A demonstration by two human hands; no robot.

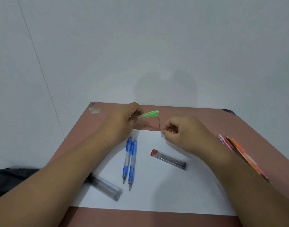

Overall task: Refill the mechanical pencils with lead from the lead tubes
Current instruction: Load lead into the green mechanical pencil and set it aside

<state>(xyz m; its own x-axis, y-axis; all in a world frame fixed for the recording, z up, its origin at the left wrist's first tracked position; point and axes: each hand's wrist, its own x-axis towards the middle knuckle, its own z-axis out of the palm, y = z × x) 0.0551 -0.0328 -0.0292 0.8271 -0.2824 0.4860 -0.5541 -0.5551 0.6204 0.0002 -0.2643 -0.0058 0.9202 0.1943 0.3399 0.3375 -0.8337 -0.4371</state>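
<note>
Left hand [124, 122] grips the green pencil [149, 114] at the bench's [197, 115] twelve o'clock; right hand [181, 133] pinches something small, possibly lead; steady both, feed it straight in.

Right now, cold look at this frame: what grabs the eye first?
The bright green pencil, pinched in the left hand above the table's far edge, with the right hand beside it holding something small and clear. Below them, on the white paper, two blue pencils lie side by side, with a red-capped lead tube to their right. A fan of coloured pencils sits at the right edge.
</note>
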